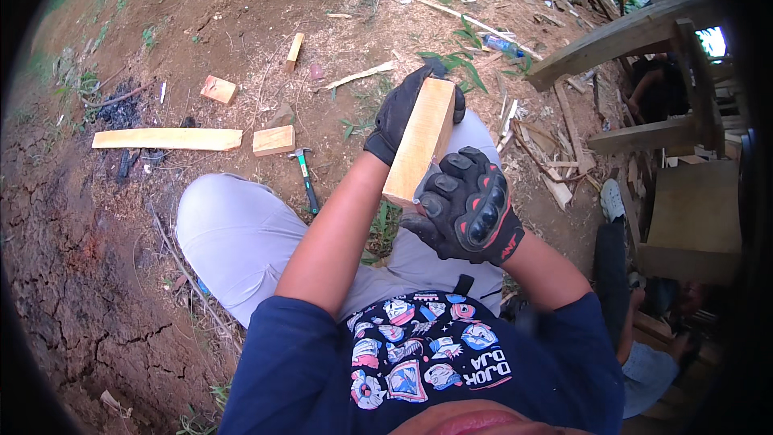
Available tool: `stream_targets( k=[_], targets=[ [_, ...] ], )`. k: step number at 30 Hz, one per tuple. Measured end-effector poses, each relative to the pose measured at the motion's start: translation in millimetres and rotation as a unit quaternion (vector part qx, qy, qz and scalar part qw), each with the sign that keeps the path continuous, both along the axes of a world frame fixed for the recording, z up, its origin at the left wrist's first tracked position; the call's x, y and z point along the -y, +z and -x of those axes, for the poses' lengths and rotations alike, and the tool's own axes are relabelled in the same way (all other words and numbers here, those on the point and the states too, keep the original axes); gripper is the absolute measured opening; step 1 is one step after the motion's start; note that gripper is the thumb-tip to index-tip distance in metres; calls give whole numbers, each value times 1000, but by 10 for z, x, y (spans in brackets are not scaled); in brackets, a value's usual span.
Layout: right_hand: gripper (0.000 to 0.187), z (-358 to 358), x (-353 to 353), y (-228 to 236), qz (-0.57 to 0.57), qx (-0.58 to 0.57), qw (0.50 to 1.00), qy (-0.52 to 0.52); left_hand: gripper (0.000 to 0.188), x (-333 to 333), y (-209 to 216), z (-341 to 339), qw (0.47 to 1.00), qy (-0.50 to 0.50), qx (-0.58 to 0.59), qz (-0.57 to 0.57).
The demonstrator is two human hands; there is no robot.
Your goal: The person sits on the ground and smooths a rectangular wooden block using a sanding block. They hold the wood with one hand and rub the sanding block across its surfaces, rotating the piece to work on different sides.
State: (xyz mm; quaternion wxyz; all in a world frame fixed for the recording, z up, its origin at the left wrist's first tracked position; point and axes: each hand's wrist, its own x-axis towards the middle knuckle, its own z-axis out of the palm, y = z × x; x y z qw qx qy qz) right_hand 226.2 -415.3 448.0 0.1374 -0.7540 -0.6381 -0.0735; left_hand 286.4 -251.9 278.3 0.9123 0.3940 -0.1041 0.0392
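Note:
A long, squared wooden block (424, 135) is held up over my lap, tilted with its far end to the right. My left hand (400, 109), in a black glove, is closed around the block's far part, its fingers mostly behind the wood. Against the block's near right side, my right hand (467, 208) is curled, in a black glove with a hard knuckle guard and red trim. A thin grey edge (428, 175) shows between its fingers and the wood; what it belongs to is too hidden to tell.
On the dirt ahead and left lie a hammer (307, 180) with a green and black handle, a long plank (167, 139) and small wooden blocks (274, 140). Wooden beams (616, 39) stand at the right. Another person's leg (611, 274) shows at the right, near a wooden box-like piece (692, 208).

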Motion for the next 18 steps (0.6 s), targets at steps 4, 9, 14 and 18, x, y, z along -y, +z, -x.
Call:
stream_targets(
  k=[4,9,14,18],
  targets=[
    [26,-344,-152,48,5,36,999,14,37,21,164,130,936,214,1,-280],
    [20,-533,-325,37,50,35,997,-52,59,20,-382,-214,961,163,-44,-220],
    [15,-340,-440,180,26,70,997,-8,50,2,-360,-222,959,176,-49,-216],
    [15,-718,-383,126,54,46,997,-34,52,149,-75,-131,893,264,25,-364]
  ],
)
